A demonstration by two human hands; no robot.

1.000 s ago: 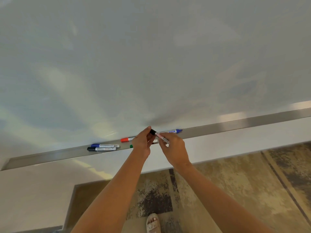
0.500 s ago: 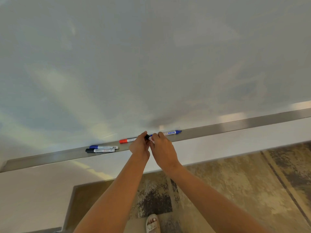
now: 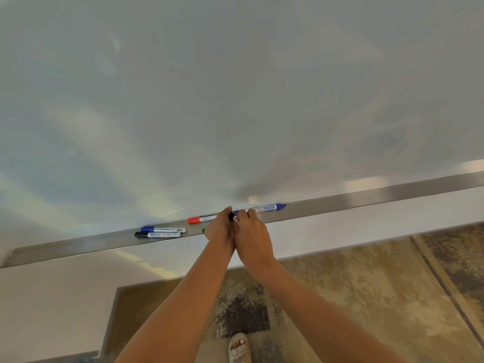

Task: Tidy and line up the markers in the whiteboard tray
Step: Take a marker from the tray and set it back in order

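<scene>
A long metal tray (image 3: 366, 199) runs under the whiteboard (image 3: 235, 87). My left hand (image 3: 219, 227) and my right hand (image 3: 252, 238) meet over its middle, both closed on a black-capped marker (image 3: 232, 216) that is mostly hidden between them. A red marker (image 3: 201, 219) lies just left of my hands. A blue marker (image 3: 268, 207) lies just right of them at the back of the tray. A green marker (image 3: 203, 230) peeks out under my left hand. Further left, a blue marker (image 3: 162, 229) and a black marker (image 3: 157, 234) lie side by side.
A white ledge (image 3: 340, 231) sits below the tray. Patterned carpet (image 3: 353, 297) covers the floor, with my sandalled foot (image 3: 238, 347) at the bottom. The tray stretches bare to the far left and far right.
Both hands have lowered the black-capped marker from a raised, tilted hold down to the tray and closed together over it, hiding most of it.
</scene>
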